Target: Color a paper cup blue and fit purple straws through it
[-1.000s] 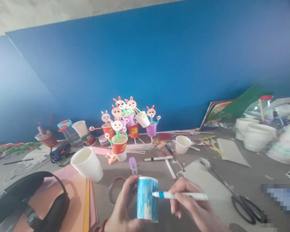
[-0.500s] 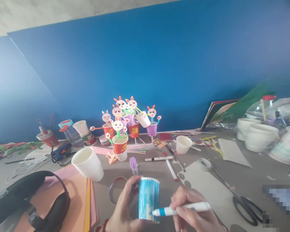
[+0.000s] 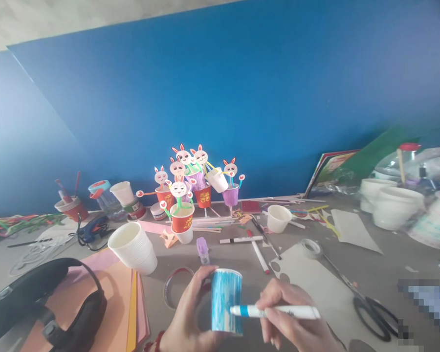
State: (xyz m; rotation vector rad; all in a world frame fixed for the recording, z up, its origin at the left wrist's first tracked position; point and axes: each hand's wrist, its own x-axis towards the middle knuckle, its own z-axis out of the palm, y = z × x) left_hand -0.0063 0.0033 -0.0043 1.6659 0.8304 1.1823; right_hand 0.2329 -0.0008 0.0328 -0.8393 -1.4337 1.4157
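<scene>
My left hand [image 3: 185, 318] is wrapped round an upside-down paper cup [image 3: 225, 299] whose side is coloured with blue strokes. My right hand [image 3: 297, 322] pinches a white marker with a blue band [image 3: 275, 311], lying level, its tip touching the cup's side near the middle. Both hands sit low in the view, above the grey table [image 3: 374, 274].
A stack of white cups [image 3: 132, 247] lies on coloured paper sheets [image 3: 121, 303] to the left, beside black headphones [image 3: 40, 303]. Bunny-faced cup figures [image 3: 187, 195] stand at the back. Scissors [image 3: 370, 305], tape roll [image 3: 310, 247], markers [image 3: 258, 254], a purple glue stick [image 3: 202, 249] and white tubs [image 3: 396, 208] surround the hands.
The marker tip went down the cup's side, then back up to about mid-height. The cup has turned slightly in my left hand.
</scene>
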